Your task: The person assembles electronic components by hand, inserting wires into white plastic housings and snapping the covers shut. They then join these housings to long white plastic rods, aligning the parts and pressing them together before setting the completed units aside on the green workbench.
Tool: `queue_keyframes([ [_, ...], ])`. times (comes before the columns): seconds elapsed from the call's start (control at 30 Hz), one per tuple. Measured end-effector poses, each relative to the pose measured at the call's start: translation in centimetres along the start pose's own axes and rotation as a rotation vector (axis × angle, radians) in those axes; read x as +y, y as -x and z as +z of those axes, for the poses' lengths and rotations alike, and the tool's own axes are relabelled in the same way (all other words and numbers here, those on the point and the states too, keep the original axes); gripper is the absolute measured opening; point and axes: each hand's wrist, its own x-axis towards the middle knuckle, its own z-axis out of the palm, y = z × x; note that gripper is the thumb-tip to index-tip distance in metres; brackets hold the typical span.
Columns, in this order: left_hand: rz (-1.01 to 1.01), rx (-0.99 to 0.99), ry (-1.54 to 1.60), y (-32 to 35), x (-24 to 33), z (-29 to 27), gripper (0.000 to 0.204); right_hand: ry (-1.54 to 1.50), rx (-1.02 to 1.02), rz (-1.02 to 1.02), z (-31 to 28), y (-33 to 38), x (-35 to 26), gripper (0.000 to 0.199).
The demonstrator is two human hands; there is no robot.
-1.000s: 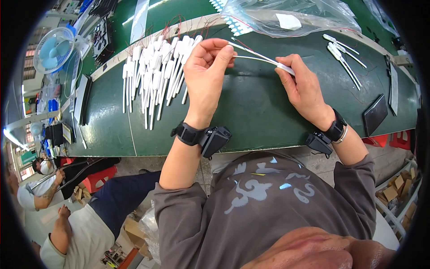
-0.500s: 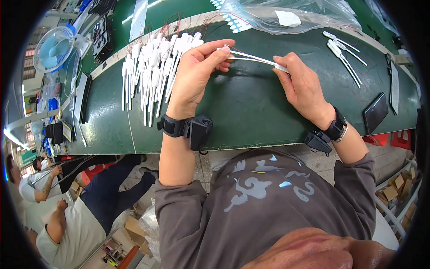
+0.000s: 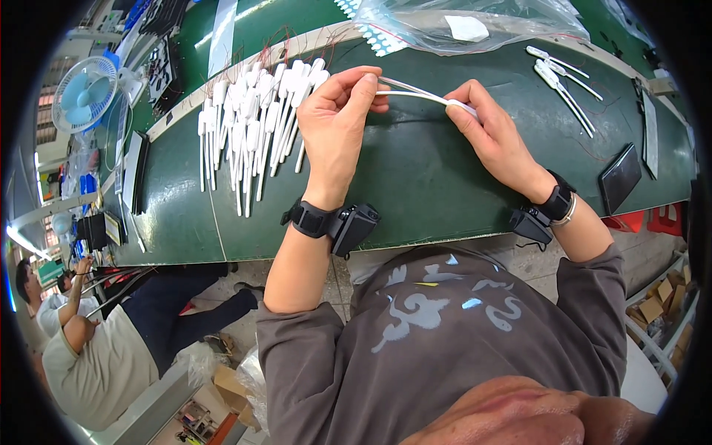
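Left hand and right hand had fingers pinched round opposite ends of the white twin-tube lead; seemed super light, bendy, probably safest gripped at the thicker end.

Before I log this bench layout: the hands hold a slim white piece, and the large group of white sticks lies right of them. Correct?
The side is wrong: the head view shows the large group of white sticks left of the left hand.
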Motion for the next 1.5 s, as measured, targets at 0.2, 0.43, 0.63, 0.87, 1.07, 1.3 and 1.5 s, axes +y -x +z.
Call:
queue_keyframes([
  [0.2,-0.084,0.046,0.105,0.1,0.0,0.3,0.019,0.039,-0.021,0.005,0.2,0.1,-0.5,0.017],
  [0.43,-0.147,0.081,0.179,0.2,0.1,0.4,0.018,0.09,0.004,-0.038,0.5,0.1,-0.4,0.016],
  [0.63,-0.019,0.146,0.07,0.7,-0.4,1.1,0.016,0.107,0.028,-0.073,0.6,0.1,-0.2,0.016],
  [0.87,-0.108,0.185,0.181,0.4,-0.8,0.9,0.012,0.122,-0.004,-0.067,0.4,0.2,-0.6,0.015],
  [1.07,-0.22,0.187,0.229,0.1,-0.9,0.5,0.014,0.153,0.012,-0.147,0.7,0.3,-0.4,0.015],
  [1.3,-0.147,0.164,0.17,0.1,-0.8,0.7,0.014,0.15,-0.059,-0.131,0.1,0.2,-0.7,0.016],
  [1.5,-0.129,0.146,0.19,0.2,-0.5,0.7,0.014,0.162,-0.036,-0.226,0.6,0.2,-0.3,0.027],
])
